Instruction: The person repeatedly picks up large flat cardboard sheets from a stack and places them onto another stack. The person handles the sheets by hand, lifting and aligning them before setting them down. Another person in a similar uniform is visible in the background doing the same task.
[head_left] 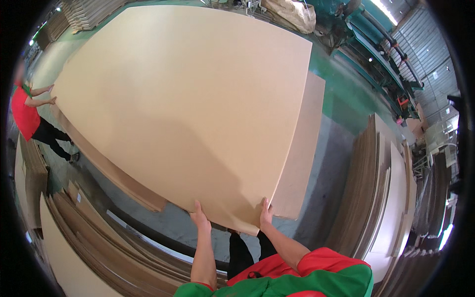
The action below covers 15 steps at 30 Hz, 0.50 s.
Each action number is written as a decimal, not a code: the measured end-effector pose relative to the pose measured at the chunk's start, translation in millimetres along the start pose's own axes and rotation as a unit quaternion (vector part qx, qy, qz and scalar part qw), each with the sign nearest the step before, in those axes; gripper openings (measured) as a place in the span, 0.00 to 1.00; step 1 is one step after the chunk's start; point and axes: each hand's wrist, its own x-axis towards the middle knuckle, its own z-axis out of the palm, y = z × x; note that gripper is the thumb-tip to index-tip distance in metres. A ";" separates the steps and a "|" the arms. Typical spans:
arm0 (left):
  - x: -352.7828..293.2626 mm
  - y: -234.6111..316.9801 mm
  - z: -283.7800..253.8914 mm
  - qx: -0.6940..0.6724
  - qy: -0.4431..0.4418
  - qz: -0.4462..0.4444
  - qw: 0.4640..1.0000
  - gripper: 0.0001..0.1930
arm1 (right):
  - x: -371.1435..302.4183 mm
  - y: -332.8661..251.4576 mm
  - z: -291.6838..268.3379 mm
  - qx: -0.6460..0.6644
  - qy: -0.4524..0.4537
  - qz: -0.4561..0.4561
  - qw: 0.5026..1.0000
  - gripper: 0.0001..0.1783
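Note:
A very large tan cardboard sheet spreads in front of me and fills the middle of the view. My left hand grips its near edge, thumb on top and fingers hidden underneath. Close to the near right corner, my right hand holds the right edge, also with the thumb on top. Another person in a red shirt stands at the far left, both hands at the sheet's left corner. Below the sheet lies more cardboard, sticking out at its right and lower left.
Stacks of cardboard sheets stand on edge at my right and lower left. A green machine is at the far right, with a large pale sack near the top. More stacked board stands far left.

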 end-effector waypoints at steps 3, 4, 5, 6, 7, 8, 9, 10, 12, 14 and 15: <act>5.7 -10.6 4.4 -0.034 0.018 -0.020 0.999 0.31 | 9.4 -6.0 1.6 0.089 -0.064 0.091 0.990 0.49; 8.1 -12.5 4.2 -0.054 0.042 -0.039 0.997 0.31 | 11.4 -5.9 3.5 0.150 -0.125 0.085 0.977 0.49; 11.1 -14.4 4.6 -0.016 0.038 -0.030 0.999 0.31 | 12.8 -5.2 6.0 0.200 -0.175 0.098 0.959 0.48; 13.7 -15.7 4.7 0.013 0.060 -0.026 0.998 0.31 | 12.8 -2.6 7.7 0.212 -0.187 0.092 0.955 0.50; 15.3 -16.8 4.8 0.027 0.087 -0.019 0.996 0.31 | 14.1 -1.4 9.1 0.208 -0.195 0.094 0.954 0.52; 17.1 -16.2 5.1 0.046 0.087 -0.001 0.995 0.32 | 14.6 0.2 10.0 0.209 -0.189 0.099 0.954 0.55; 15.6 -15.5 5.7 0.064 0.084 0.001 0.994 0.32 | 15.1 1.5 10.3 0.225 -0.239 0.076 0.942 0.54; 14.4 -13.0 7.0 0.114 0.119 0.037 0.986 0.33 | 15.8 1.8 8.1 0.210 -0.289 0.062 0.932 0.53; 6.4 -3.2 8.3 0.204 0.133 0.046 0.969 0.34 | 18.0 0.0 0.6 0.193 -0.317 0.032 0.928 0.50; -7.7 12.6 6.8 0.275 0.095 0.025 0.956 0.36 | 23.8 -5.8 -9.8 0.050 -0.324 0.010 0.945 0.48; -21.2 18.1 3.4 0.336 0.095 0.048 0.936 0.36 | 28.1 -7.5 -18.9 -0.034 -0.299 0.010 0.954 0.47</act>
